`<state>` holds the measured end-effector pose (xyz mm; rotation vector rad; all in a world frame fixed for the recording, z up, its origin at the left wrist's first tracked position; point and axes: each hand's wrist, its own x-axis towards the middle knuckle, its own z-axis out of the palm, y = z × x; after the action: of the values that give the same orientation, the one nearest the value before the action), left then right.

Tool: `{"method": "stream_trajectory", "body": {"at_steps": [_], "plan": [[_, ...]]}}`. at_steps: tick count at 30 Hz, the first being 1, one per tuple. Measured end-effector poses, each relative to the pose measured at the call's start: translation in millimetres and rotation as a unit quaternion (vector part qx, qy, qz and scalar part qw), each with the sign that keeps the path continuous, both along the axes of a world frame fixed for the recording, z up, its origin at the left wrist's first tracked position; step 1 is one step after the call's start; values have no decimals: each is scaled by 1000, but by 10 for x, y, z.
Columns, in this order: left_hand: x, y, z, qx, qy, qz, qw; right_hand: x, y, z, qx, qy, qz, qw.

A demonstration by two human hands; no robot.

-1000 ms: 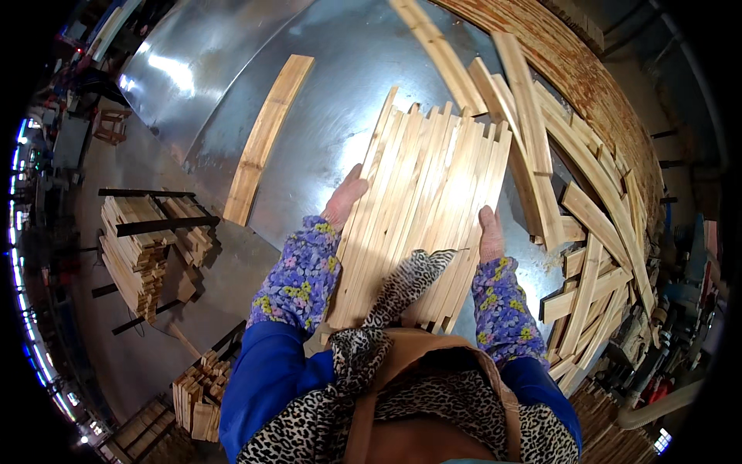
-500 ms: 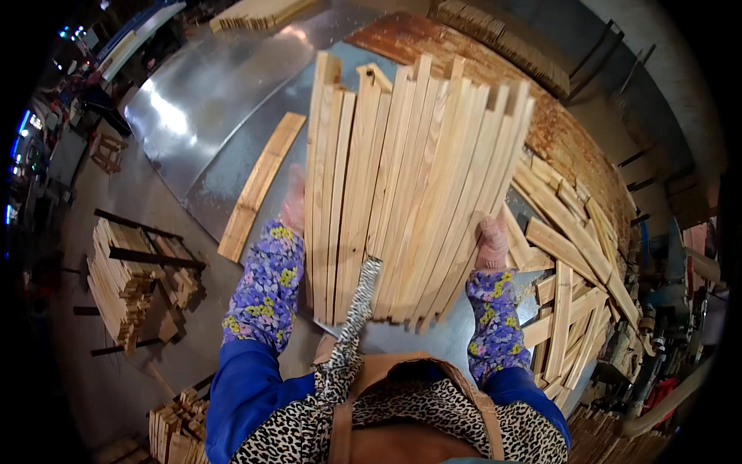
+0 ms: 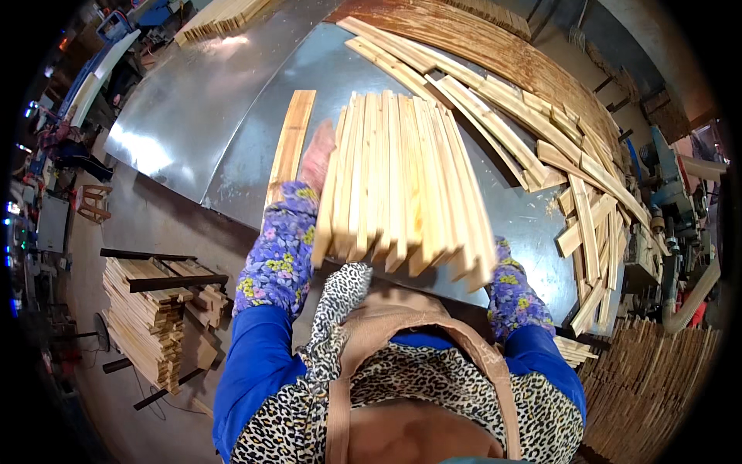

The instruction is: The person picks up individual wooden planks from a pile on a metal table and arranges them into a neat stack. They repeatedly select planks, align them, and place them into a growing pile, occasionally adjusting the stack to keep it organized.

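A fanned bundle of pale wooden slats (image 3: 402, 178) is held close in front of me, side by side, with uneven near ends that look raised off the table. My left hand (image 3: 317, 158) presses along the bundle's left side, its fingers pointing away from me. The bundle hides my right hand; only its flowered sleeve (image 3: 514, 290) shows, running up to the near right corner of the slats. Just left of my left hand, a single browner wooden slat (image 3: 292, 143) lies on the metal tabletop (image 3: 232, 166).
Loose wooden slats (image 3: 572, 182) lie crisscross along the table's right side, beside a rusty brown board (image 3: 495, 54). More stacked slats (image 3: 220, 19) sit at the far left. A rack of slats (image 3: 147, 317) stands on the floor at left, and a large pile (image 3: 649, 379) at lower right.
The bundle has tilted and come lower in view, its near ends blurred by motion. My right hand has passed out of sight behind it. The view has shifted, showing more of the loose slats.
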<state>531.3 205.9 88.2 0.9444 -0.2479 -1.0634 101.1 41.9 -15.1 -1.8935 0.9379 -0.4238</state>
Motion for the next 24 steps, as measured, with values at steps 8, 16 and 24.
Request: {"method": "stream_trajectory", "body": {"at_steps": [8, 16, 24], "plan": [[47, 942, -1077, 425, -771, 3, 474, 401, 695, -194, 225, -57, -130, 964], [786, 798, -1089, 561, -595, -10, 576, 1440, 882, -35, 265, -247, -195, 911], [2808, 1098, -1208, 518, -662, -51, 539, 3278, 890, -79, 299, -231, -90, 922]]}}
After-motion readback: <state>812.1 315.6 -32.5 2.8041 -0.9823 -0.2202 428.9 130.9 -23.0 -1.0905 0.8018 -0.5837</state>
